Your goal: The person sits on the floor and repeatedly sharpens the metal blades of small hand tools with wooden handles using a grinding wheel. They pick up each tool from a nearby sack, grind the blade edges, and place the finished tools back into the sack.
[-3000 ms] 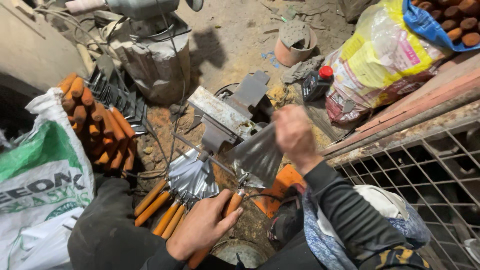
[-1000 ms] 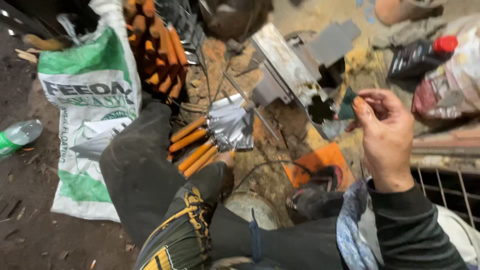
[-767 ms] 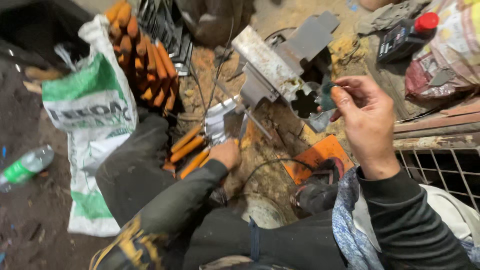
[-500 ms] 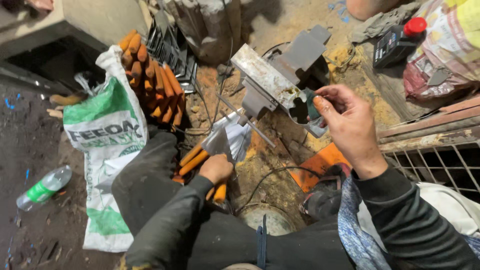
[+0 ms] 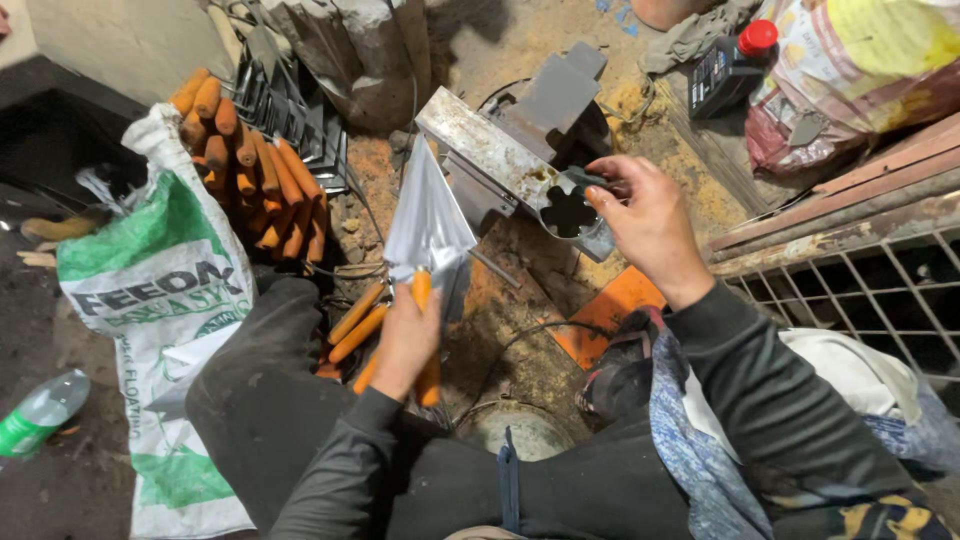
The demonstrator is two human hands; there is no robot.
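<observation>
My left hand [image 5: 405, 340] grips the orange wooden handle of a trowel, whose shiny pointed metal blade [image 5: 425, 215] stands upright in front of me. My right hand [image 5: 645, 220] reaches to a rusty metal press or die block [image 5: 500, 155] and pinches a small dark piece at its star-shaped hole [image 5: 568, 212]. A few more orange-handled trowels [image 5: 355, 325] lie on the ground just left of my left hand.
A stack of orange-handled trowels [image 5: 250, 160] lies at the back left beside a green and white sack [image 5: 160, 300]. A black bottle with a red cap [image 5: 728, 68] and a plastic bag [image 5: 860, 70] sit at the top right. A metal grate [image 5: 860, 300] is on the right.
My left hand has taken a trowel from the pile and raised its blade upright. My right hand has moved to the hole of the metal block. The view has swung left and steadied.
</observation>
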